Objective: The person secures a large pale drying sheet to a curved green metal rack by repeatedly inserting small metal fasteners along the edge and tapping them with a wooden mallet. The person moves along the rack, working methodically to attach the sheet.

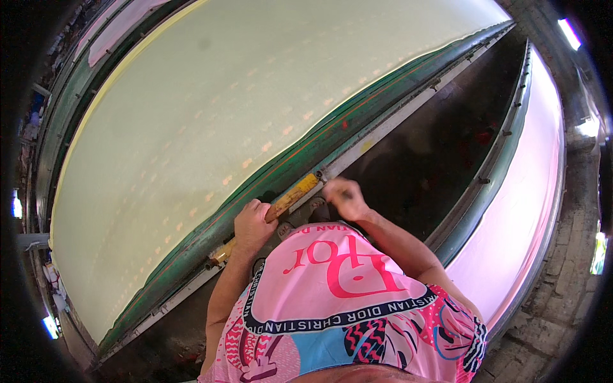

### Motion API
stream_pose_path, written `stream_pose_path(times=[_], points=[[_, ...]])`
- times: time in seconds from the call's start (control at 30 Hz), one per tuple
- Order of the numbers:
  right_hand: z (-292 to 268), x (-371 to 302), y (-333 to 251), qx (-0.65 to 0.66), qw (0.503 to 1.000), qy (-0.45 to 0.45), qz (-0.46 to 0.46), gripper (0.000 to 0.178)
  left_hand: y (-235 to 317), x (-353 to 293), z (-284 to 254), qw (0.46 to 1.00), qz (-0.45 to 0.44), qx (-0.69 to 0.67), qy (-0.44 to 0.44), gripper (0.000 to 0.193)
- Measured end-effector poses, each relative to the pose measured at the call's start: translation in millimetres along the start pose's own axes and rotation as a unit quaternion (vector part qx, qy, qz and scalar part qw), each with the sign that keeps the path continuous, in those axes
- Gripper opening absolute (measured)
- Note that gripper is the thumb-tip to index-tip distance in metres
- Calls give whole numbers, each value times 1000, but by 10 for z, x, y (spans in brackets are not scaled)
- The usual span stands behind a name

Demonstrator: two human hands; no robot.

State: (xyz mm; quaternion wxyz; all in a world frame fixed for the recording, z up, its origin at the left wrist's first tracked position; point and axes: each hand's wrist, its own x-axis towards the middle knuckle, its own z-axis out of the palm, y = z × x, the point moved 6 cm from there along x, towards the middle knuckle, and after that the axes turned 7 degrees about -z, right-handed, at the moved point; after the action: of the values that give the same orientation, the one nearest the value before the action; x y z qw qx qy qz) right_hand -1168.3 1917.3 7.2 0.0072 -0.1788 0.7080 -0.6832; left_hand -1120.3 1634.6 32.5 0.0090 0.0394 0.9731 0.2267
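A worn yellow bar (294,196) lies slantwise along the near edge of a long table covered with pale green cloth (159,121). My left hand (253,225) is closed around the bar near its middle. Past the bar's far right end, my right hand (345,198) is smeared by motion, and its fingers cannot be made out. A small dark fitting (320,174) sits at that end of the bar. Rows of faint peach spots run across the cloth near its edge.
A green table border (281,167) and a pale metal rail (383,137) run along the near side. To the right stands another long table with pink-white cloth (511,236) and a pegged rail (483,180). A dark aisle lies between the tables; brick flooring (543,319) shows at the far right.
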Motion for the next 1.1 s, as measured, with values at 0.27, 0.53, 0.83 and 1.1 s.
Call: stream_pose_path(times=[0.27,0.53,0.83,1.1], points=[[-510,204,174,-4,992,122,41,44,-70,-25,19,999,-28,8,-34,35],[-676,212,72,-108,994,-9,-31,35,-32,-96,-33,1000,16,18,17,42],[-641,351,-71,-137,989,-33,-47,28,350,247,-5,999,47,-10,0,46],[-491,250,-233,-159,984,-64,-53,26,555,264,-640,988,45,-145,-1,37]])
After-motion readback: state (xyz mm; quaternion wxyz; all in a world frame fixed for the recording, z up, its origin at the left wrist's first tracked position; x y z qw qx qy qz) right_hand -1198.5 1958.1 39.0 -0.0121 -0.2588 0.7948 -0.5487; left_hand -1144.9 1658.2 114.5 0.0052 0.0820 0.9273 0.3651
